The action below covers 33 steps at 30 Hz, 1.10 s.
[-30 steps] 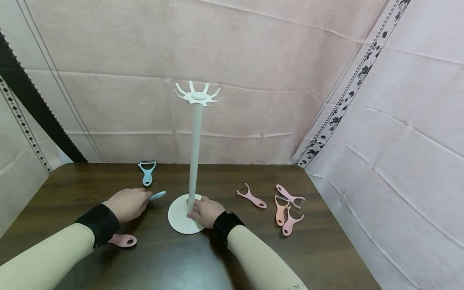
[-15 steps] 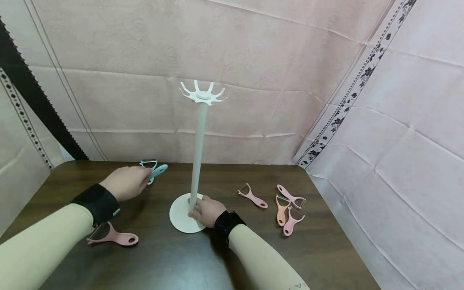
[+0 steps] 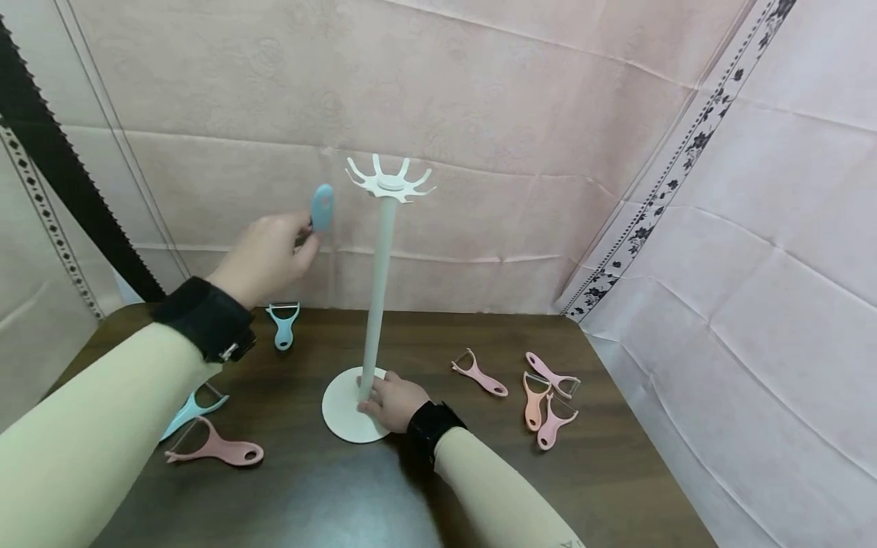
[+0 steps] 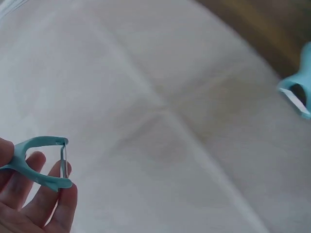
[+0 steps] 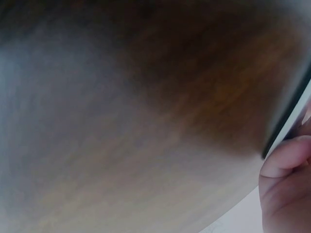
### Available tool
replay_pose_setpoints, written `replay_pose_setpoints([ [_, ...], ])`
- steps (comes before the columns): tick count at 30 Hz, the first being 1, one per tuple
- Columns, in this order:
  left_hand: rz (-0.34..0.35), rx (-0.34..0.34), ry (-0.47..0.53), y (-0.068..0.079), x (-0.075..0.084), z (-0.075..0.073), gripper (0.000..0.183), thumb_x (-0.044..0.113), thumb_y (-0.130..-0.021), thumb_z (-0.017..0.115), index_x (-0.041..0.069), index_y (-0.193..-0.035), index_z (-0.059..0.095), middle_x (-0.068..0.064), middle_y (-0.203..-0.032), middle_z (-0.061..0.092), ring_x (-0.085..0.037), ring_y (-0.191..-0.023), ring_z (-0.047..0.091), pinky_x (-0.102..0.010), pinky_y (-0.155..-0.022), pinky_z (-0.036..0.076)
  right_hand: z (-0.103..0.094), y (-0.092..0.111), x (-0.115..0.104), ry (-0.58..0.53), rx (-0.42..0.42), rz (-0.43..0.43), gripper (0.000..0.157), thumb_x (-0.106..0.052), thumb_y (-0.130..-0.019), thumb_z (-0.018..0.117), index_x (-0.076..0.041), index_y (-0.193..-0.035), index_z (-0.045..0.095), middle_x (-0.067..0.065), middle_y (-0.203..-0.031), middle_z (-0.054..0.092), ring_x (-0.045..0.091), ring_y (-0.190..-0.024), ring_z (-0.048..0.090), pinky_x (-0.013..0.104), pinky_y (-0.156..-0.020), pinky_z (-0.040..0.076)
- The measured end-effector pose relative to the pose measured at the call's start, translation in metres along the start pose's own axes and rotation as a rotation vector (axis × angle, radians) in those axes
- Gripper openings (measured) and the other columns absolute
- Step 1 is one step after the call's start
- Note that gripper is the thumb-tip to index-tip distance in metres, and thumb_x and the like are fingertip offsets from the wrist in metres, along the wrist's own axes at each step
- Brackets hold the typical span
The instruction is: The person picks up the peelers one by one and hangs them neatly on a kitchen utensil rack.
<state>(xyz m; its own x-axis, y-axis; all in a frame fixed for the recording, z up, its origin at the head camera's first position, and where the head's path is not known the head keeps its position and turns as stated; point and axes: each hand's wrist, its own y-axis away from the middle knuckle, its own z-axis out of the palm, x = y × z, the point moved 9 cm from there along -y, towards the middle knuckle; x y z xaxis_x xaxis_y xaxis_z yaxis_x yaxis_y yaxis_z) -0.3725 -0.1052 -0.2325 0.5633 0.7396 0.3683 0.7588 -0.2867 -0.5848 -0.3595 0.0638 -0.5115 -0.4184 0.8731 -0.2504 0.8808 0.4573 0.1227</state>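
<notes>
A blue peeler (image 3: 322, 209) is pinched by the left hand (image 3: 270, 251); the stand (image 3: 381, 281) is gripped low by the right hand (image 3: 393, 403); hanging seems underway, alignment with a hook (image 3: 376, 164) being needed.

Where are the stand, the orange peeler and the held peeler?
Stand (image 3: 378, 293), head view: middle of its pole.
Orange peeler (image 3: 533, 409), head view: its handle.
Held peeler (image 3: 321, 211), head view: its blue handle.
</notes>
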Motion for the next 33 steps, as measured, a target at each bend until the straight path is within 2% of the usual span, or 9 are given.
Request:
replay_pose_setpoints([
  [3,-0.008,0.050,0.066,-0.015,0.015,-0.015,0.023,0.021,-0.101,0.049,0.003,-0.106,0.062,-0.018,-0.109,0.068,-0.035,-0.105,0.064,-0.050,-0.081,0.052,0.000,0.000,0.001,0.008,0.002,0.000,0.052,-0.052,-0.093,0.055,-0.036,-0.142,0.047,0.000,-0.098,0.053,0.011,-0.068,0.049,0.025,-0.058,0.041],
  [8,0.014,0.089,0.085,-0.032,0.035,-0.026,0.023,0.025,-0.101,0.048,0.006,-0.107,0.060,-0.016,-0.115,0.067,-0.033,-0.110,0.062,-0.047,-0.082,0.052,0.000,0.001,0.000,0.010,0.010,-0.009,0.053,-0.052,-0.093,0.055,-0.036,-0.143,0.046,0.000,-0.097,0.052,0.012,-0.066,0.049,0.025,-0.057,0.041],
  [14,-0.002,0.059,0.085,-0.040,0.047,-0.024,0.027,0.028,-0.101,0.049,0.005,-0.112,0.059,-0.017,-0.119,0.065,-0.029,-0.103,0.064,-0.039,-0.066,0.049,0.000,0.001,0.000,0.016,0.007,-0.002,0.052,-0.052,-0.093,0.055,-0.037,-0.143,0.046,0.000,-0.095,0.050,0.012,-0.064,0.048,0.025,-0.055,0.040],
  [19,-0.015,0.045,0.095,-0.045,0.055,-0.018,0.026,0.025,-0.101,0.051,0.004,-0.113,0.060,-0.017,-0.118,0.065,-0.027,-0.098,0.064,-0.041,-0.073,0.050,0.000,0.002,0.001,0.010,0.000,0.001,0.052,-0.051,-0.094,0.055,-0.036,-0.143,0.045,0.000,-0.094,0.049,0.013,-0.064,0.048,0.025,-0.055,0.039],
  [23,-0.030,0.062,0.104,-0.046,0.057,-0.018,0.025,0.024,-0.101,0.051,0.005,-0.113,0.060,-0.013,-0.112,0.068,-0.025,-0.089,0.062,-0.039,-0.070,0.047,0.000,0.003,0.001,0.007,0.003,-0.004,0.052,-0.051,-0.094,0.054,-0.036,-0.143,0.045,0.000,-0.096,0.050,0.012,-0.065,0.048,0.025,-0.056,0.040],
  [25,-0.033,0.075,0.109,-0.047,0.058,-0.018,0.025,0.025,-0.101,0.051,0.007,-0.114,0.061,-0.011,-0.111,0.068,-0.024,-0.089,0.062,-0.038,-0.069,0.046,0.000,0.003,0.001,0.006,0.005,-0.003,0.052,-0.051,-0.095,0.053,-0.036,-0.143,0.045,0.001,-0.098,0.051,0.012,-0.065,0.048,0.025,-0.057,0.040],
  [30,-0.026,0.093,0.114,-0.047,0.060,-0.020,0.026,0.026,-0.102,0.049,0.008,-0.115,0.061,-0.009,-0.112,0.068,-0.022,-0.101,0.065,-0.039,-0.074,0.049,0.000,0.003,0.001,0.002,0.009,0.000,0.052,-0.051,-0.094,0.054,-0.036,-0.143,0.045,0.001,-0.098,0.051,0.012,-0.065,0.048,0.025,-0.057,0.040],
  [33,-0.035,0.082,0.109,-0.047,0.059,-0.019,0.026,0.027,-0.102,0.049,0.007,-0.115,0.061,-0.010,-0.111,0.068,-0.023,-0.098,0.064,-0.039,-0.073,0.048,0.001,0.002,0.001,-0.002,0.012,0.004,0.052,-0.051,-0.094,0.054,-0.037,-0.143,0.045,0.000,-0.096,0.050,0.013,-0.064,0.048,0.025,-0.056,0.040],
])
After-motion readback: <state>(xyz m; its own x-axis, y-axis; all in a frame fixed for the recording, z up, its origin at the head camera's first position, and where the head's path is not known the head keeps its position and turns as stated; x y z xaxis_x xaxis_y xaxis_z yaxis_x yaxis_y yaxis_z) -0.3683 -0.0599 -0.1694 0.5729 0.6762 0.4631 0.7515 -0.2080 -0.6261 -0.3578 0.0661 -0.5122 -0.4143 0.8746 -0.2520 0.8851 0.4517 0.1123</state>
